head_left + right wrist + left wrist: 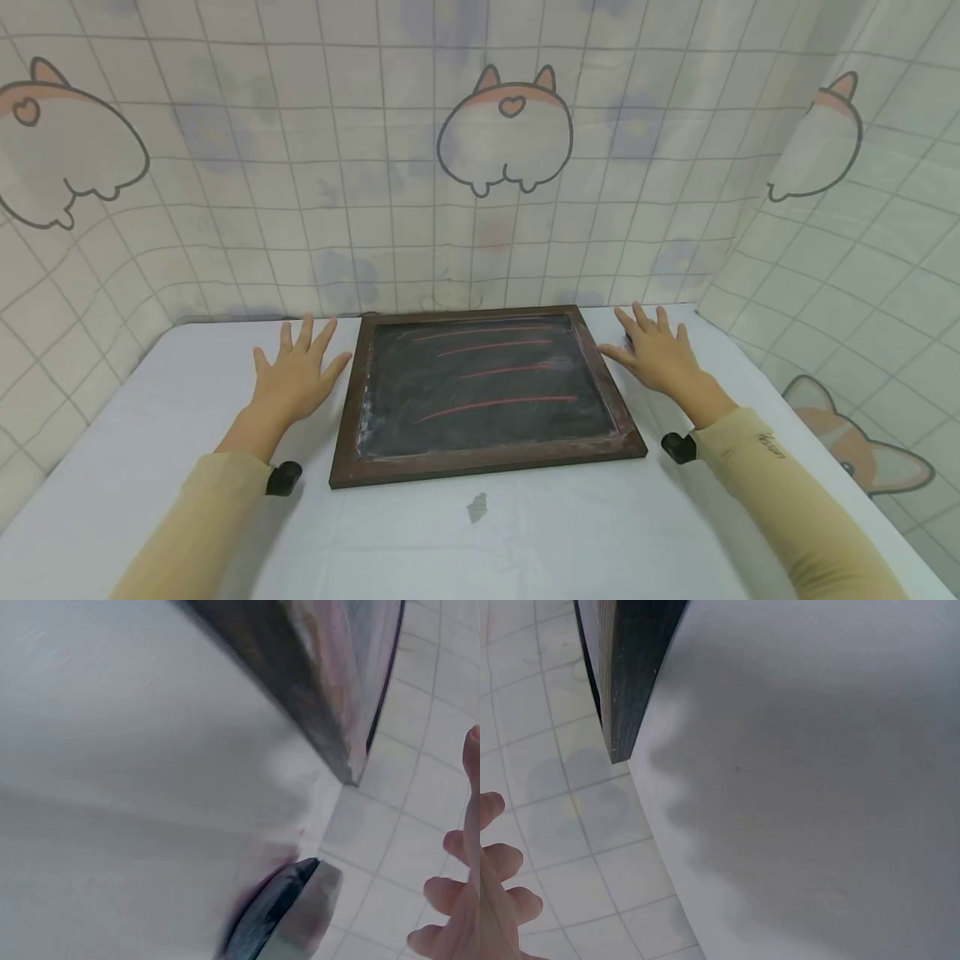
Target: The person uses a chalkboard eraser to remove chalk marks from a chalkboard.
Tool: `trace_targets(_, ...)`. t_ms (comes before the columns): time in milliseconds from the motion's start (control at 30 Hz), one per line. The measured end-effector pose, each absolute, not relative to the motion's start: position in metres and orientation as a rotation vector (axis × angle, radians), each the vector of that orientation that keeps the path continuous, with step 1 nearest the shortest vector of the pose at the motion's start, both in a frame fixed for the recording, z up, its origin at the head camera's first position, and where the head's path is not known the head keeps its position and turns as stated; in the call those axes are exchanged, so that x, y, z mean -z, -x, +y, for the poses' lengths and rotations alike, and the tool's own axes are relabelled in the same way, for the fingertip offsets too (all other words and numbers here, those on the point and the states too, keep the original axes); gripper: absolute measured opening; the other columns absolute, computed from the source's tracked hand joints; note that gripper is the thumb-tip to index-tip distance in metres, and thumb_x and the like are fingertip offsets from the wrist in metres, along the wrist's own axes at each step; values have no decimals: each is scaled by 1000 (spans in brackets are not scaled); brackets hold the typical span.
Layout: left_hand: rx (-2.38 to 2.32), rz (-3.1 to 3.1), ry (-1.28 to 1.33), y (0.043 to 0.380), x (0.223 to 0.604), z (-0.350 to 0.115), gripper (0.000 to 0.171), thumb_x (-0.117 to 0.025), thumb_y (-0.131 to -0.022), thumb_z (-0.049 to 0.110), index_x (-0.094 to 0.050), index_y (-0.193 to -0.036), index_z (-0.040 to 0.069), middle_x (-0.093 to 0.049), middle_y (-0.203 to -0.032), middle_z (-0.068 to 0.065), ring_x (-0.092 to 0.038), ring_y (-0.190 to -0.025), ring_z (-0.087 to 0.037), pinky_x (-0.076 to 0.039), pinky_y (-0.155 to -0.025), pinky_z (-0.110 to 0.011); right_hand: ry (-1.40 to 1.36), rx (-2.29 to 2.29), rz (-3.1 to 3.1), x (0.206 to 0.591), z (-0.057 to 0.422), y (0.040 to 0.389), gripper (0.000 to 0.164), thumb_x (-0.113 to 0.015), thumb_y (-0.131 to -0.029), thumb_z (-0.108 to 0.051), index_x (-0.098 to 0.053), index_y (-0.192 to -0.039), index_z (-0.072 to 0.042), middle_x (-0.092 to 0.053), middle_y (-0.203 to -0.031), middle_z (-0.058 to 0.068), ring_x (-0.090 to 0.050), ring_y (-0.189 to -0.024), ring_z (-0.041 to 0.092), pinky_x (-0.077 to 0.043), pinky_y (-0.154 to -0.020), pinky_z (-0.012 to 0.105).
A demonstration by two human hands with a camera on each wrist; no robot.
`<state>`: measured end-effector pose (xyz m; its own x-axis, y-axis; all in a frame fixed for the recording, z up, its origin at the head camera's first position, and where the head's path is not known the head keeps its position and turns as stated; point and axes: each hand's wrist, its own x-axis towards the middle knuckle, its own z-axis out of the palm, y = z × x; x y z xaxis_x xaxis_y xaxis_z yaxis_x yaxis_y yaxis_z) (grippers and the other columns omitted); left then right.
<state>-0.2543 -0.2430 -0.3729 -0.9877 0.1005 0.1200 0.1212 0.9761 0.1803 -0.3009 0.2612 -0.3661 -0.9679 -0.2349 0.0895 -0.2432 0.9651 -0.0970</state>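
Observation:
A chalkboard (487, 383) in a brown wooden frame lies on the white table, with several red chalk lines across its dark surface. To its left, my left hand (292, 379) holds nothing, its fingers spread. My right hand (660, 357), likewise spread and bare, is beside the board's right edge. Beneath the right hand sits a rounded object with a dark side and a grey side (304, 911), which looks like a board eraser; the head view shows only a small dark bit of it. Finger shadows fall on the table in the left wrist view.
A white cloth covers the table (525, 542), with a grey smudge (477, 507) in front of the board. Behind and at both sides hangs a checked curtain (405, 167) with corgi drawings. Black wrist straps (284, 478) show at both sleeves.

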Motion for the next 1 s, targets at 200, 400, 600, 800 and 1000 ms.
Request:
trace_targets(200, 314, -3019, 221, 251, 375, -247, 72, -19, -94, 63, -8, -151, 20, 2, -153, -17, 8, -136, -45, 10, -93, -73, -390, -160, -2973, 368, 275, 298, 81, -34, -90, -66, -24, -148, -10, -16, -151, 21, -9, -133, 51, -8, -100, 69)
trace_targets(400, 348, -3003, 321, 249, 379, -255, 67, -23, -96, 58, -13, -151, 20, -4, -154, -16, 4, -137, -42, 7, -96, -72, -411, -157, -2966, 369, 289, 299, 77, -39, -92, -61, -30, -145, -6, -22, -149, 21, -16, -130, 53, -16, -100, 66)
trace_targets(600, 335, -3007, 421, 245, 380, -263, 65, -29, -97, 55, -15, -151, 22, -6, -154, -14, 2, -138, -40, 5, -98, -70, -416, -200, -2974, 370, 300, 300, 70, -43, -93, -55, -35, -143, -6, -31, -144, 24, -29, -125, 52, -31, -91, 66)
trace_targets(800, 330, -3041, 489, 240, 384, -273, 64, -30, -97, 55, -15, -151, 24, -7, -155, -12, 0, -138, -39, 3, -98, -70, -401, -285, -3036, 369, 308, 300, 65, -45, -94, -51, -32, -144, -11, -35, -138, 31, -34, -121, 53, -33, -87, 68)
trace_targets(1000, 316, -3086, 548, 238, 391, -274, 65, -33, -96, 56, -15, -150, 27, -7, -155, -10, -3, -138, -40, 2, -98, -70, -383, -360, -3096, 371, 320, 303, 68, -48, -95, -47, -29, -145, -5, -31, -142, 29, -30, -124, 52, -29, -93, 66)
